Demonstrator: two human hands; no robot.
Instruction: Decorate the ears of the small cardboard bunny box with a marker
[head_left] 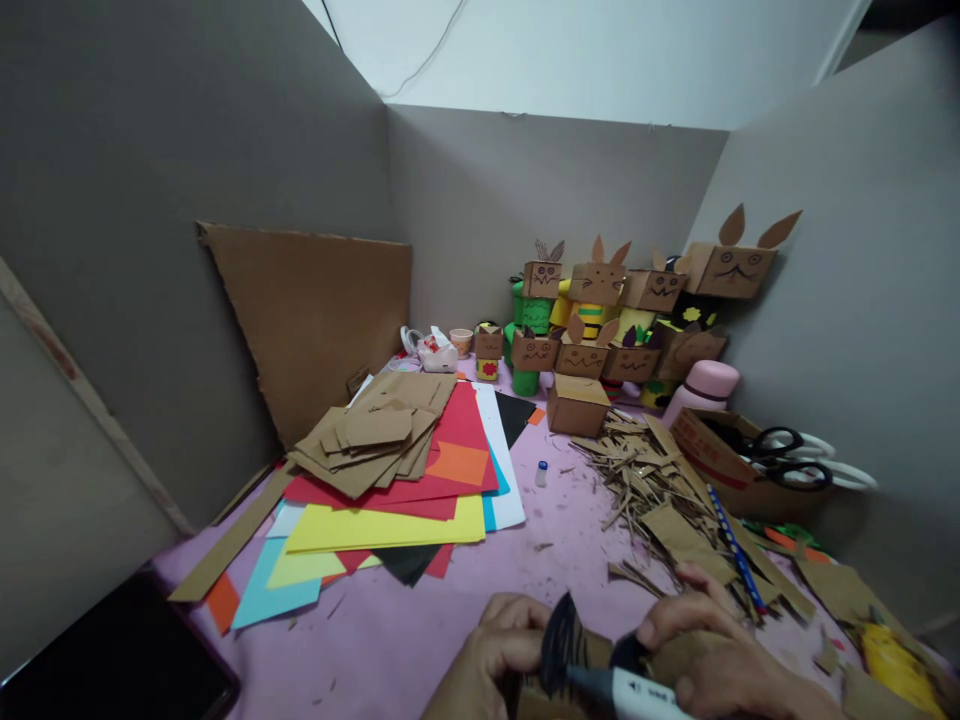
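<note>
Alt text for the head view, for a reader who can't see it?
A person's left hand holds a blackened ear-shaped piece; the right hand holds a marker, its dark end close by. On the purple tabletop lie colored paper, stacked cardboard and a heap of cardboard strips, with boxy animal figures at the back.

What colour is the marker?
The marker is white with a dark grey front end; it shows in the head view.

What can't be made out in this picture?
Held cardboard: head view, partly hidden by the left fingers, cut off by the bottom edge.
Marker print: head view, too small and blurred.
Scissors: head view, blades hidden by the box.
Black flat device: head view, cut off by the bottom edge.
</note>
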